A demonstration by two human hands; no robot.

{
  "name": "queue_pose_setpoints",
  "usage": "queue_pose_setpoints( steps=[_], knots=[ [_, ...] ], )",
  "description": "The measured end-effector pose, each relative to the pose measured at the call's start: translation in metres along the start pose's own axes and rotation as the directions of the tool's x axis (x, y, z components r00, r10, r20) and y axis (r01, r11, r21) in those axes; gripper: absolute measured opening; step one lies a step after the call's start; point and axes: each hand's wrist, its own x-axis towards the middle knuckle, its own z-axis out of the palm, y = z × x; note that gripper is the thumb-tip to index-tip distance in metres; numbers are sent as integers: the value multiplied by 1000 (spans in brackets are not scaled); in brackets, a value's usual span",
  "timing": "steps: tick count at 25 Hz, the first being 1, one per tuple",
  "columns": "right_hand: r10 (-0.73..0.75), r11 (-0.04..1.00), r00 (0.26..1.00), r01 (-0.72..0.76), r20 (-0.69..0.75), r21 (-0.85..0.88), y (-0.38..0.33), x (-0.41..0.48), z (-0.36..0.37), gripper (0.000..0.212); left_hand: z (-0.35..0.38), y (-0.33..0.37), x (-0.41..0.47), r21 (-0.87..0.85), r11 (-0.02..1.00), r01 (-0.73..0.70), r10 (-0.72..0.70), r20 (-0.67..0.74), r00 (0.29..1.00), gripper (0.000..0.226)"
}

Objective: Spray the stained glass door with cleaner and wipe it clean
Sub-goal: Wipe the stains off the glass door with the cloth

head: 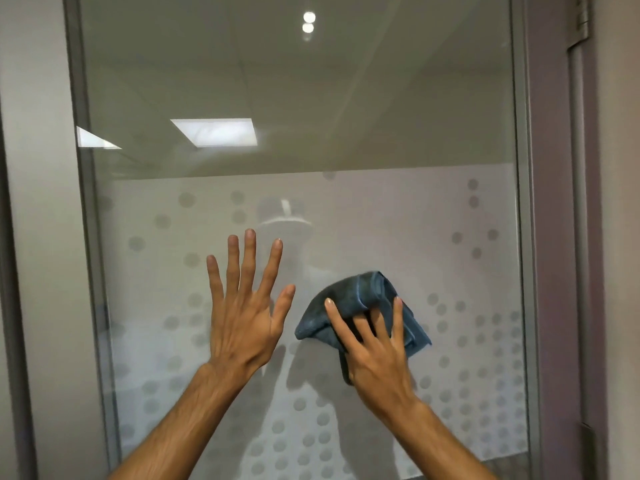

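Note:
The glass door (346, 98) fills the view; its upper half is see-through and its lower half carries a frosted band with grey dots. My right hand (375, 351) presses a crumpled blue cloth (360, 299) flat against the frosted part, right of centre. My left hand (242, 306) is raised beside it, fingers spread wide, palm toward the glass and holding nothing. I cannot tell whether the left palm touches the pane. No spray bottle is in view.
A grey metal frame (86, 237) borders the pane on the left and another frame edge (524, 237) on the right. A purple-grey door jamb with a hinge (583, 19) stands at the far right. Ceiling lights show through the upper glass.

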Motion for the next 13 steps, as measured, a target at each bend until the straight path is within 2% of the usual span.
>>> queue_pose_setpoints(
  steps=[3, 5, 9, 13],
  knots=[
    [-70, 997, 997, 70, -34, 17, 19, 47, -13, 79, 0, 7, 3, -5, 1000, 0, 0, 3, 1000, 70],
    [-63, 998, 996, 64, -58, 19, 39, 88, -20, 76, 1, 13, 5, -11, 1000, -2, 2, -7, 1000, 70],
    [157, 987, 978, -152, -134, 51, 71, 140, -29, 75, 8, 20, 8, -10, 1000, 17, -17, -4, 1000, 70],
    [382, 921, 892, -345, -242, 182, 60, 126, -20, 70, 15, 29, 6, 27, 999, 44, -45, 28, 999, 71]
  ],
)
